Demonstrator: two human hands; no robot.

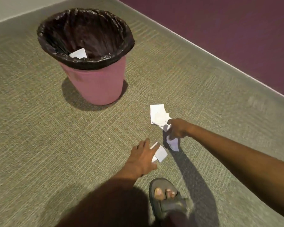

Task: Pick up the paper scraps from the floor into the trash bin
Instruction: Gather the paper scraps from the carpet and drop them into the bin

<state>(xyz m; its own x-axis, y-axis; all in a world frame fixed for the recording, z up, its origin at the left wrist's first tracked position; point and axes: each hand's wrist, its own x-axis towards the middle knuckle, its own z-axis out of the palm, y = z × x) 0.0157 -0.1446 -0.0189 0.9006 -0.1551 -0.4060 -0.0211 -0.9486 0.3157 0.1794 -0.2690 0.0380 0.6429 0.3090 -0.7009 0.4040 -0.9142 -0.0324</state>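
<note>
The right hand (177, 128) pinches a crumpled scrap (172, 142); the left hand (143, 155), fingers spread, presses folded scraps (161, 154). Flat paper (157, 114) lies just beyond the right hand — nearer it — trash bin (97, 84) far ahead-left.

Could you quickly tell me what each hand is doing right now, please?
Left hand: open, fingers spread over a paper scrap on the carpet.
Right hand: closed on a crumpled scrap.

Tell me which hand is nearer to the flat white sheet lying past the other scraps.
Right. The right hand, holding a crumpled scrap, has its fingertips at the flat sheet's near edge. The left hand is further back, on a folded scrap.
</note>
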